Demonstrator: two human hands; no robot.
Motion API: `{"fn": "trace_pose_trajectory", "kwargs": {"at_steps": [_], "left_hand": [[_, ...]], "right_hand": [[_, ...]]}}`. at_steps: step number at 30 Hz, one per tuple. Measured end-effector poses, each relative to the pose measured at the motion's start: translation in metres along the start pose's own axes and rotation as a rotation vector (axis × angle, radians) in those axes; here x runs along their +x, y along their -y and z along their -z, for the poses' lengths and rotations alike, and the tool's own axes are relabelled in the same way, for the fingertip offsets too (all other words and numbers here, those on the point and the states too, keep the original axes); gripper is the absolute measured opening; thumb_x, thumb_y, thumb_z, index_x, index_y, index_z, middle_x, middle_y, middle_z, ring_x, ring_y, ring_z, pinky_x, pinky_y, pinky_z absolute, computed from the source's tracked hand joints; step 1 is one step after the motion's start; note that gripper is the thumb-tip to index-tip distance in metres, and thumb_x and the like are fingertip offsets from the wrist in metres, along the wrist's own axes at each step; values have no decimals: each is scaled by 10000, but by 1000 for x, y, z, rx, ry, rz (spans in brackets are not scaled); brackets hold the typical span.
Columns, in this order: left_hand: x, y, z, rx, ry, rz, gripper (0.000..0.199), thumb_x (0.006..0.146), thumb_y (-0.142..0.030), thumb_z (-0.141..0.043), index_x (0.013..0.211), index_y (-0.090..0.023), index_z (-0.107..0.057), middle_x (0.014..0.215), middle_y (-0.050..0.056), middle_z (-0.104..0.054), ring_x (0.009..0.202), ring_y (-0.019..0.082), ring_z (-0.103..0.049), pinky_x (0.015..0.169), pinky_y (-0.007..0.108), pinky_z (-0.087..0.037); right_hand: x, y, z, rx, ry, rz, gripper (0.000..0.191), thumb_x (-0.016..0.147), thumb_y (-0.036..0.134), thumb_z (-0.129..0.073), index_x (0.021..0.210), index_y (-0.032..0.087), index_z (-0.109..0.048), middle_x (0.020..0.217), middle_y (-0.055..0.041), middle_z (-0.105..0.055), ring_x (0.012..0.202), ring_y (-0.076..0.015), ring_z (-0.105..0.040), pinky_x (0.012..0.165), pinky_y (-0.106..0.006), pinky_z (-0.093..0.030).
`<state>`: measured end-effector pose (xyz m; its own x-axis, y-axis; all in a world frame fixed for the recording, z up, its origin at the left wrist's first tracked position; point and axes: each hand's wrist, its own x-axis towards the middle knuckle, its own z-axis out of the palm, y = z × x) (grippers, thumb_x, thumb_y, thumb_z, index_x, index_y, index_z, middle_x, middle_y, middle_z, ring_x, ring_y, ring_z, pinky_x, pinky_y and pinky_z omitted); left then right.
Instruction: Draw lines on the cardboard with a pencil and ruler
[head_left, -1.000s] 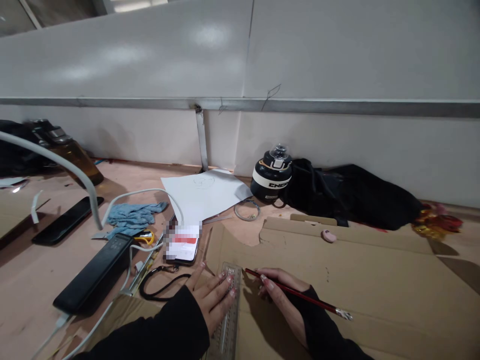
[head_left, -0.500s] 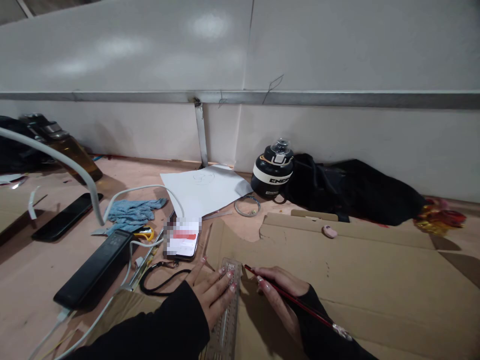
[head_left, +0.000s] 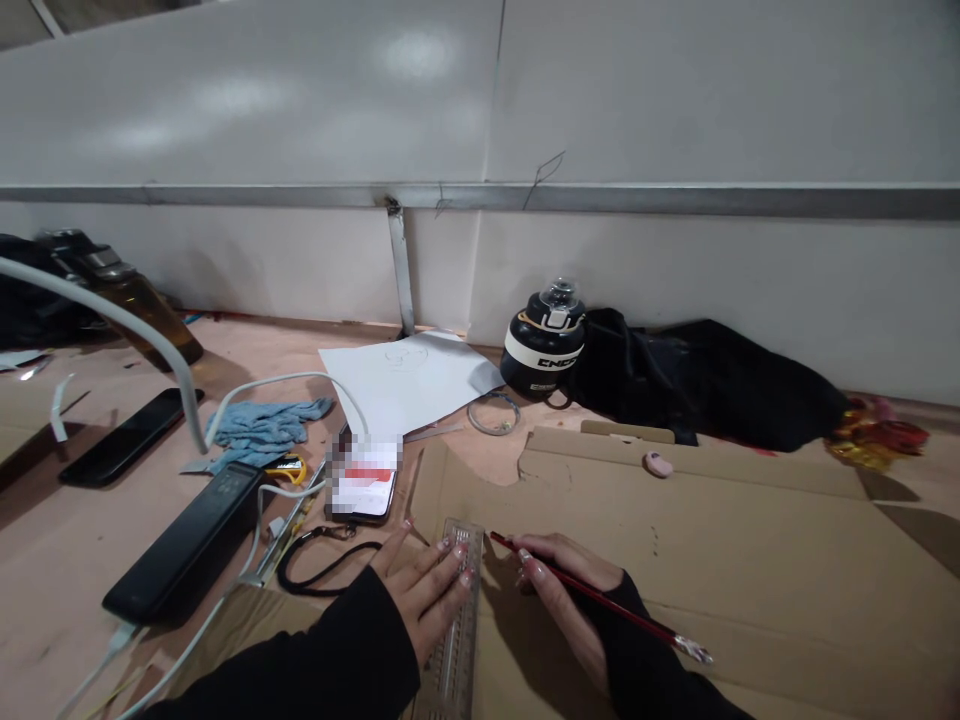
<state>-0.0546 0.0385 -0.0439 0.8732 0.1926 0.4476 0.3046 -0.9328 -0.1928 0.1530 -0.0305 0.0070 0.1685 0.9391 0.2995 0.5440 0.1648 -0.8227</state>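
On my feed the left hand [head_left: 426, 590] lies splayed flat on a ruler [head_left: 454, 660] while the right hand [head_left: 568, 608] grasps a red pencil [head_left: 652, 626] pointing toward ten o'clock.

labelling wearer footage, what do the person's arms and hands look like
The left hand and right hand are both ungloved. The left sleeve and right sleeve are long, plain black. Visible fingernails look long and glossy, with pinkish decoration; finer nail detail is too small to tell.

The person's left hand [head_left: 426, 592] lies palm down with fingers [head_left: 448, 568] spread, while the right hand [head_left: 571, 608] curls in a writer's pinching grip.
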Motion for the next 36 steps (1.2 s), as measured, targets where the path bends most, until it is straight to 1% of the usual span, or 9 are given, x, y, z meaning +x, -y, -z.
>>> {"fn": "trace_pose_trajectory", "kwargs": {"at_steps": [7, 13, 16, 21, 23, 25, 30, 33, 36], "left_hand": [[0, 1, -2, 9, -9, -8, 270, 904, -206, -417, 1159, -187, -504, 1278, 48, -470, 1185, 179, -416, 1057, 517, -8], [1, 1, 2, 7, 16, -9, 280, 922, -202, -363, 1166, -180, -498, 1271, 31, -479, 1179, 168, -424, 1053, 518, 37], [2, 0, 4, 11, 41, -8, 282, 908, -211, -409, 1177, -181, -487, 1279, 34, -470, 1173, 166, -435, 1058, 513, 32], [1, 0, 2, 17, 60, -8, 300, 895, -248, -447, 1187, -188, -476, 1295, 44, -450, 1194, 177, -413, 1063, 506, 16], [0, -1, -2, 23, 41, -9, 281, 895, -263, -447, 1165, -198, -493, 1290, 43, -456, 1205, 177, -398, 1054, 509, 51], [0, -1, -6, 25, -18, 0, 254, 900, -264, -437, 1134, -197, -511, 1259, 40, -491, 1203, 174, -401, 1046, 517, 69], [2, -4, -10, -17, -93, 39, 271, 934, -249, -336, 1112, -183, -529, 1228, 32, -520, 1189, 170, -415, 1056, 509, 42], [3, -3, -5, -16, -56, 34, 285, 940, -242, -314, 1124, -183, -524, 1240, 20, -509, 1163, 164, -440, 1050, 505, 82], [3, -1, 1, -10, 2, 20, 299, 945, -242, -295, 1158, -188, -497, 1265, 13, -483, 1160, 158, -441, 1044, 503, 103]], "right_hand": [[0, 2, -1, -1, -16, 23, 191, 800, 251, -511, 820, 181, -688, 676, -54, -694, 572, -164, -650, 541, -228, -535], [1, -2, -3, 10, -20, 19, 193, 801, 266, -512, 847, 205, -690, 726, -55, -704, 611, -178, -662, 584, -238, -544], [0, -2, -2, 6, -1, 19, 195, 809, 262, -505, 866, 212, -685, 754, -49, -707, 634, -177, -665, 600, -235, -544], [-3, -1, 1, 7, -36, 11, 179, 811, 265, -506, 847, 226, -677, 731, -34, -704, 604, -169, -660, 582, -230, -542], [-4, -2, 1, 5, -9, 2, 179, 816, 257, -503, 872, 233, -671, 747, -33, -702, 622, -169, -660, 585, -228, -542], [-4, -4, 0, -2, 11, 3, 181, 816, 251, -505, 884, 230, -671, 739, -36, -700, 637, -173, -660, 596, -233, -542], [-4, -9, -3, -15, 11, -5, 183, 814, 248, -507, 879, 217, -675, 758, -45, -702, 634, -171, -660, 601, -248, -545], [-4, -10, -4, -23, 12, -11, 186, 817, 248, -500, 877, 218, -674, 772, -45, -703, 645, -168, -663, 593, -244, -546], [-2, -9, -4, -18, 26, 28, 189, 811, 237, -501, 889, 227, -673, 767, -38, -705, 637, -161, -662, 579, -235, -543]]}}
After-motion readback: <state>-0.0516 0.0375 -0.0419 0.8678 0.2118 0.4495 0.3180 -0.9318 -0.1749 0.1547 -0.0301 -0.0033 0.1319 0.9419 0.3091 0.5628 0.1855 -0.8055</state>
